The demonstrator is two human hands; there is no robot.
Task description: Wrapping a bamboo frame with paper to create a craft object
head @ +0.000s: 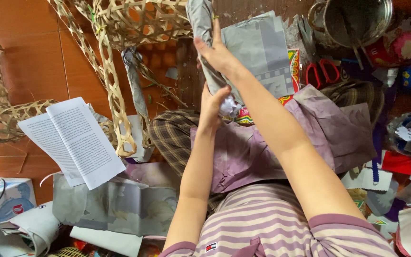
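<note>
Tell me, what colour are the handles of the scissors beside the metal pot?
Red. The scissors lie left of the metal pot, seen in the head view.

A grey paper-wrapped bamboo strut stands upright, its lower end crumpled.

Home craft spot on tiled floor: bamboo frames, paper scraps, scissors, pot, open book etc.

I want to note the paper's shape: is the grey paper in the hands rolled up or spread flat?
Rolled up: the grey paper forms a narrow tube, gripped by the right hand above and the left hand below.
</note>
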